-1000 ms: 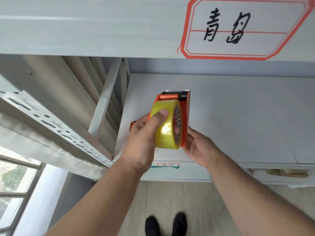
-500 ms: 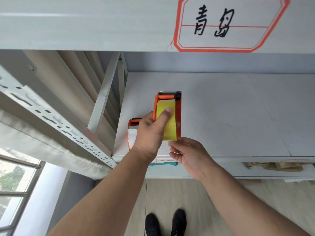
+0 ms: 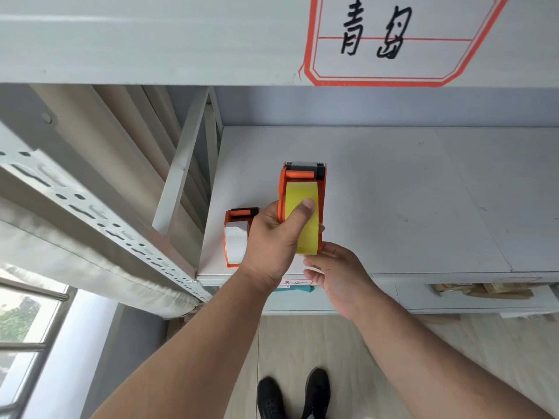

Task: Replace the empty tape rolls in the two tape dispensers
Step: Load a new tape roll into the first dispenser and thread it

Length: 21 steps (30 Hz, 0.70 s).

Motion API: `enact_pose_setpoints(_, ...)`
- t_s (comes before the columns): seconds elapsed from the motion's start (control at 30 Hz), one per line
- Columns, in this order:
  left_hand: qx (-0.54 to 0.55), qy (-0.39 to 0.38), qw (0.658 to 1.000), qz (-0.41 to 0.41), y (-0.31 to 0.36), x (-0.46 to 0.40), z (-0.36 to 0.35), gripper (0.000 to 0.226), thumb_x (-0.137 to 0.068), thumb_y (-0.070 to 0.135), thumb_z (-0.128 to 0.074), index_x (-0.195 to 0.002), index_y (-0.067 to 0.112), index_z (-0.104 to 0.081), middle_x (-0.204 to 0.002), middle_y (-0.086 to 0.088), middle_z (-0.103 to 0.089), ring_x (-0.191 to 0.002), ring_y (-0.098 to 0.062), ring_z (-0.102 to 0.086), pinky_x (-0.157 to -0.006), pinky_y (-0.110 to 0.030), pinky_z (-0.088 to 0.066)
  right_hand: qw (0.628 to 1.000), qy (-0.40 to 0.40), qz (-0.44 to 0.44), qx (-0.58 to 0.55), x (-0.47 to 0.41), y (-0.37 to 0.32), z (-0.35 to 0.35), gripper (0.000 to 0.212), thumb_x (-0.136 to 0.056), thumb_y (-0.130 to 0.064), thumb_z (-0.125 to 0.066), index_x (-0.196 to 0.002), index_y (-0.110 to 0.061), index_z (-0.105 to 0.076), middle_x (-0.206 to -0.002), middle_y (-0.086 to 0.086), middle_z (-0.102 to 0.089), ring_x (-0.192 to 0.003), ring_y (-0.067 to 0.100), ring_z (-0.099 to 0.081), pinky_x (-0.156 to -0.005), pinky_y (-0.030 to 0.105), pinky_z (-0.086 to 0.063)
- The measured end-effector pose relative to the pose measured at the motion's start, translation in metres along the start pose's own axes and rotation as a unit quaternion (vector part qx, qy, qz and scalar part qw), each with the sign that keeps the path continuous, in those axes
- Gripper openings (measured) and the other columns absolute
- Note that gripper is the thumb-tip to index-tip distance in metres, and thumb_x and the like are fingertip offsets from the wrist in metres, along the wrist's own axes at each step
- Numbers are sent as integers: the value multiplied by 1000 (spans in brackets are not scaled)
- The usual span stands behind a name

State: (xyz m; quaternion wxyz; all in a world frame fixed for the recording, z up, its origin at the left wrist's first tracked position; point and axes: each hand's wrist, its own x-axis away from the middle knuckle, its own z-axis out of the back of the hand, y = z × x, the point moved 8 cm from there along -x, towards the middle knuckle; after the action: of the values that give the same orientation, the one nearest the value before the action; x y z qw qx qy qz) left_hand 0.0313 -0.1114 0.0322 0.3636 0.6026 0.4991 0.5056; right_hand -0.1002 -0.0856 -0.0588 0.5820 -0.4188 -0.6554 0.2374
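Note:
An orange tape dispenser [image 3: 302,175] stands upright on the white shelf [image 3: 393,207], loaded with a yellow tape roll [image 3: 299,195]. My left hand [image 3: 272,240] grips the dispenser and roll, thumb pressed on the yellow tape. My right hand [image 3: 335,273] sits just below the roll's near end, fingers curled at its lower edge; whether they pinch the tape cannot be told. A second orange dispenser [image 3: 237,237] with a white roll stands to the left, partly hidden by my left hand.
A shelf board with a red-bordered label [image 3: 393,40] hangs overhead. A perforated metal upright [image 3: 106,219] and a diagonal brace [image 3: 181,164] bound the shelf's left side. A lower shelf holds brown paper [image 3: 472,290]. My black shoes [image 3: 293,394] stand on the wood floor.
The dispenser with the yellow roll turned face-up and came down onto the shelf. My right hand slid from its side to below its near end. The second dispenser came into view.

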Motion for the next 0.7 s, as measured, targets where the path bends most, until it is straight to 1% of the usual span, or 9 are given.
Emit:
enact_pose_setpoints(0.07, -6, -3, 1000, -5, -2, -1, 1, 21, -102, 28, -66, -105, 9, -75, -81, -3, -80, -75, -16, -78, -69, -28, -63, 1000, 2, 2, -2, 1, 1, -1, 22, -94, 6, -67, -90, -12, -79, -84, -1, -78, -93, 20, -65, -88, 34, -55)
enact_pose_setpoints(0.17, -5, -4, 1000, -1, -5, -1, 3, 25, -101, 29, -66, -111, 7, -73, -82, -2, -79, -73, -13, -78, -66, -24, -62, 1000, -13, -9, -20, 2, 5, -4, 20, -94, 8, -66, -101, -6, -78, -92, 6, -75, -90, 20, -63, -84, 31, -56)
enact_pose_setpoints(0.23, -5, -4, 1000, 0, -9, -3, 5, 24, -101, 29, -67, -110, 7, -73, -82, -3, -79, -74, -14, -79, -66, -25, -62, 999, -20, -10, -48, 1, 6, -6, 22, -94, 12, -63, -107, -2, -74, -91, 10, -73, -88, 21, -63, -84, 33, -56)
enact_pose_setpoints(0.3, -6, -1, 1000, -1, -13, -4, 8, 23, -100, 29, -68, -108, 9, -73, -82, -4, -80, -74, -16, -79, -68, -28, -63, 997, -24, -11, -72, 0, 7, -8, 23, -94, 14, -61, -105, -3, -71, -87, 10, -72, -86, 23, -63, -85, 34, -56)
enact_pose_setpoints(0.4, -1, 3, 1000, 1, -19, -8, 11, 24, -100, 29, -68, -107, 7, -73, -81, -5, -80, -75, -18, -78, -72, -32, -64, 995, -10, -30, -96, -1, 10, -4, 20, -96, 6, -61, -96, -10, -73, -80, 5, -74, -81, 20, -65, -79, 33, -55)
enact_pose_setpoints(0.5, 9, -5, 1000, 9, -29, -13, 10, 25, -100, 26, -71, -105, 2, -72, -80, -11, -78, -74, -21, -76, -76, -39, -65, 983, 0, -68, -172, -3, 14, 0, 17, -99, -4, -57, -96, -5, -74, -83, 8, -74, -79, 19, -66, -78, 33, -57)
enact_pose_setpoints(0.6, 2, -25, 999, 27, -47, -19, 8, 39, -91, 35, -76, -111, 1, -72, -92, -17, -79, -85, -27, -78, -86, -47, -65, 973, 16, -101, -208, -8, 19, 4, 30, -100, -17, -48, -105, 2, -71, -92, 17, -74, -85, 26, -70, -83, 38, -60)
enact_pose_setpoints(0.67, -18, -40, 998, 41, -62, -22, 8, 39, -91, 39, -77, -116, 8, -74, -109, -19, -79, -101, -34, -77, -98, -54, -61, 971, 44, -118, -204, -12, 27, 10, 37, -103, -26, -49, -110, 4, -70, -99, 21, -76, -93, 30, -72, -87, 41, -61)
enact_pose_setpoints(0.7, -27, -45, 997, 49, -70, -24, 9, 37, -93, 38, -78, -117, 11, -74, -115, -19, -78, -109, -38, -75, -101, -55, -59, 971, 60, -121, -195, -14, 32, 14, 35, -103, -27, -52, -111, 3, -70, -101, 21, -76, -94, 30, -72, -87, 41, -61)
